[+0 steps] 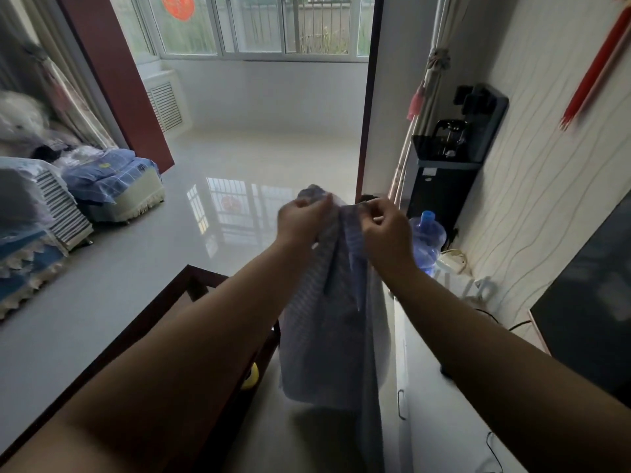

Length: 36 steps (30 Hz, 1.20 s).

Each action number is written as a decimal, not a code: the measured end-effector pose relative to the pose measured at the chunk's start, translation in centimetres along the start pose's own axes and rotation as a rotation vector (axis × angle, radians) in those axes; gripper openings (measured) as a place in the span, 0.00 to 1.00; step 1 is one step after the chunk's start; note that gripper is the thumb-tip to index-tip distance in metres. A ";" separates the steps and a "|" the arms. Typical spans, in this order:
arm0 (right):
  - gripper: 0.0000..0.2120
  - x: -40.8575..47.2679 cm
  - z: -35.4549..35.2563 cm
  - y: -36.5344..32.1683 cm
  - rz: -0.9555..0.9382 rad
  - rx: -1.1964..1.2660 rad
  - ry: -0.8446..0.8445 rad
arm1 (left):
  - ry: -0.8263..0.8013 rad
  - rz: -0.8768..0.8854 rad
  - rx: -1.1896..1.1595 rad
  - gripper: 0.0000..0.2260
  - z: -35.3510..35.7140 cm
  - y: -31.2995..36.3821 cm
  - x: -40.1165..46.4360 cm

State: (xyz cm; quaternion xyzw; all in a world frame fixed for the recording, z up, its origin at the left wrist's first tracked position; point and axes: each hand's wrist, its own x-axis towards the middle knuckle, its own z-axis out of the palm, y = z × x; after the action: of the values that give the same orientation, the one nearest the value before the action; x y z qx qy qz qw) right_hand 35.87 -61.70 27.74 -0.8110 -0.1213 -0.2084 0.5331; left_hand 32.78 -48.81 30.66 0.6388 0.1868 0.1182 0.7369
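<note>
A blue-and-white striped garment [327,336] hangs down in front of me, held up at its top edge by both hands. My left hand [300,218] grips the top left of the fabric with curled fingers. My right hand [386,230] pinches the top right part close beside it. The cloth falls loosely to about knee height over the glossy floor. Both forearms reach forward from the bottom of the view.
A dark wooden table [164,312] stands below my left arm. At the right are a black water dispenser [447,172], a blue water bottle [426,240], a white cabinet [444,404] and a dark TV screen [587,302]. Covered furniture [112,186] lines the left. Tiled floor [259,158] runs ahead to the windows.
</note>
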 end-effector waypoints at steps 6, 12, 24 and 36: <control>0.08 -1.7 1.9 -0.1 0.149 0.121 0.043 | -0.176 -0.018 -0.018 0.12 0.4 -3.2 -2.9; 0.10 -4.3 2.2 -0.2 0.086 0.064 -0.003 | -0.091 -0.051 -0.131 0.12 -0.4 -4.1 -3.8; 0.09 -6.1 1.6 -0.5 0.134 0.046 -0.025 | -0.135 -0.086 -0.358 0.23 0.8 -6.0 -6.7; 0.10 -6.9 0.8 -0.9 -0.010 -0.119 -0.021 | -0.179 -0.056 -0.261 0.25 1.4 -6.0 -8.6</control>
State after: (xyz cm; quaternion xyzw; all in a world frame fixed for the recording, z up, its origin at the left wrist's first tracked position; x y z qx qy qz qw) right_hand 29.55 -60.45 25.01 -0.8429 -0.1181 -0.2093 0.4815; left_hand 25.25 -54.51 26.00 0.5403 0.1209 0.0635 0.8303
